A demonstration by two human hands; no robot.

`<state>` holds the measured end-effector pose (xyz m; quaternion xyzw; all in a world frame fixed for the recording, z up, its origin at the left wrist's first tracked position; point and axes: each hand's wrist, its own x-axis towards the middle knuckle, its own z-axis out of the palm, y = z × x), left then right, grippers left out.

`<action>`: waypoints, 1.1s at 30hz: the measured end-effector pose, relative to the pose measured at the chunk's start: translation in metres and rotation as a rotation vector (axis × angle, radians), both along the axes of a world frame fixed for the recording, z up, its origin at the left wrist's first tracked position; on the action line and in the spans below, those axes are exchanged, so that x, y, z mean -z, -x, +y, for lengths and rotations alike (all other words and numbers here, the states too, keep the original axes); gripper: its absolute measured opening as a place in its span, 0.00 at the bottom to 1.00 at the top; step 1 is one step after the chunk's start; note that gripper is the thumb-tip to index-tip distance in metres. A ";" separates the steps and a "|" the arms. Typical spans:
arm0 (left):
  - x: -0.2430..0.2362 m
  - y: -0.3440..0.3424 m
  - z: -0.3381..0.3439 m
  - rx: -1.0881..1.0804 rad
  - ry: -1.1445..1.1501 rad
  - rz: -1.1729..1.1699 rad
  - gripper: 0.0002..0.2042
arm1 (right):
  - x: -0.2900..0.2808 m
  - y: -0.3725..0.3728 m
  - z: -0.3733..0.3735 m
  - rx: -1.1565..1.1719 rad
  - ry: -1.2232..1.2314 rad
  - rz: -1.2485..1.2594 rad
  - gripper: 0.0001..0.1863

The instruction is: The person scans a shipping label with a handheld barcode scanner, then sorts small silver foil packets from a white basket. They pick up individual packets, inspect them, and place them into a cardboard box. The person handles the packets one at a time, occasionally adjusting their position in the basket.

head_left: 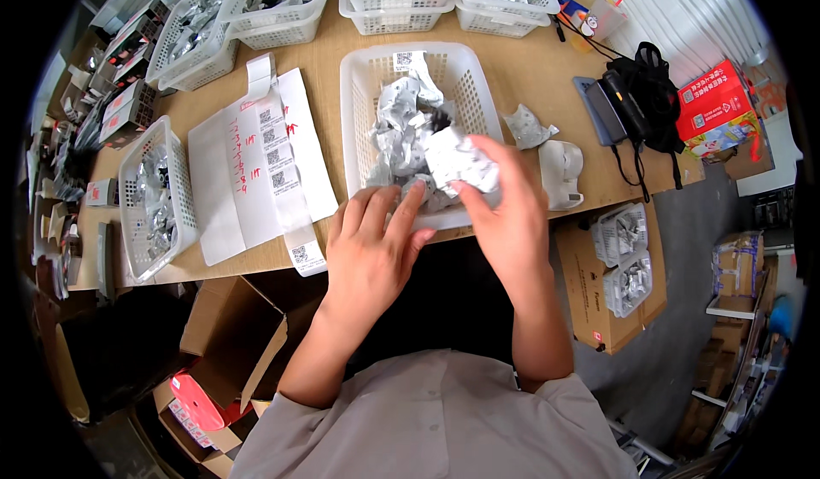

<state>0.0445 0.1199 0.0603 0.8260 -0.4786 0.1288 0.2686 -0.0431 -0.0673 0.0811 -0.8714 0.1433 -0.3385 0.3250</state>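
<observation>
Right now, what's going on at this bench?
A person is sorting small silvery foil packets out of a white plastic basket at the front edge of a wooden table. The right hand has a grip on one foil packet over the basket, while the left hand rests on the pile of packets inside. Label sheets lie to the left, a white tape dispenser to the right.

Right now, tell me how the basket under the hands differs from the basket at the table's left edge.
The middle basket lies under both hands; the left basket sits untouched. The right hand lifts a silver packet from the middle basket's heap, and the left hand rests on its near rim. The middle basket looks larger and bears a small label; none shows on the left one. Both are white, perforated and hold silver packets.
</observation>
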 end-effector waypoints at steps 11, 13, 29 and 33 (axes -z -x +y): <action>-0.016 0.016 0.006 0.092 0.340 0.238 0.35 | 0.042 0.033 0.034 -0.278 -0.777 -0.489 0.24; -0.015 0.029 0.011 0.140 0.334 0.414 0.37 | 0.049 0.039 0.041 -0.344 -0.686 -0.463 0.23; 0.025 0.045 0.030 0.188 0.526 0.687 0.21 | 0.021 0.074 0.032 -0.256 -0.310 -0.164 0.12; 0.022 0.040 0.030 0.185 0.523 0.623 0.26 | 0.024 0.071 0.035 -0.285 -0.304 -0.227 0.12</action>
